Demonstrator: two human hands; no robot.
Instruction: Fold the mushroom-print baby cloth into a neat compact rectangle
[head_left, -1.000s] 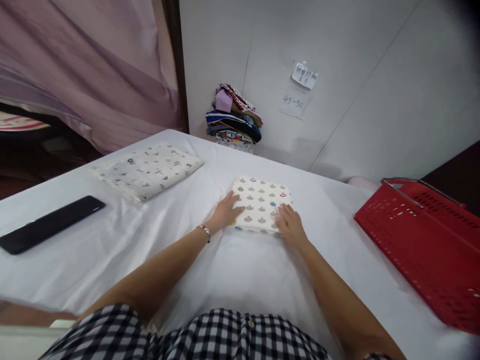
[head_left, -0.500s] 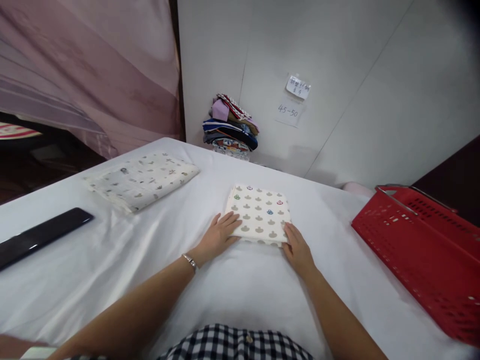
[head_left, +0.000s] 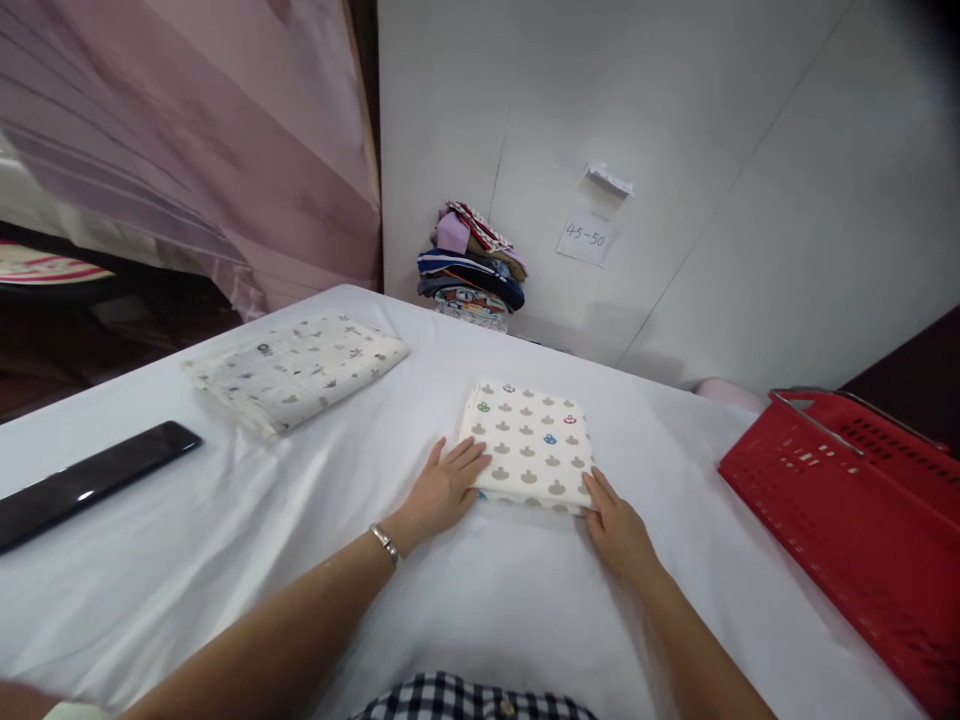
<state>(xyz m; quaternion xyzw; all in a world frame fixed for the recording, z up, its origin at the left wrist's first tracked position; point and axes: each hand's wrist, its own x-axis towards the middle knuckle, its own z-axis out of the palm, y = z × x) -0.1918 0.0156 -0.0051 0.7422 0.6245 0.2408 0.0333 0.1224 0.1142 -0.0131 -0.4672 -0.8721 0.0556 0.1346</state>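
A folded white cloth (head_left: 525, 435) with rows of grey mushroom-like shapes, a few of them coloured, lies squared on the table in front of me. My left hand (head_left: 442, 488) rests at its near left corner, fingers spread over the top and thumb by the front edge. At the near right corner, my right hand (head_left: 616, 520) has its fingers together on the cloth's edge, closed around the corner; its thumb is partly hidden. A second folded cloth (head_left: 300, 370), pale with small grey and green prints, lies farther off to the left.
A long dark glossy object (head_left: 97, 480) lies at the left on the white-covered table (head_left: 480, 620). A red perforated basket (head_left: 847, 520) stands at the right. Beyond the far edge are a stack of folded clothes (head_left: 472, 265), paper notes (head_left: 585, 237) on the wall and a pink curtain (head_left: 300, 180).
The whole view has shifted slightly, so everything sits a little lower and farther right. Both hands remain at the cloth's near corners. The upper note on the wall now looks curled.
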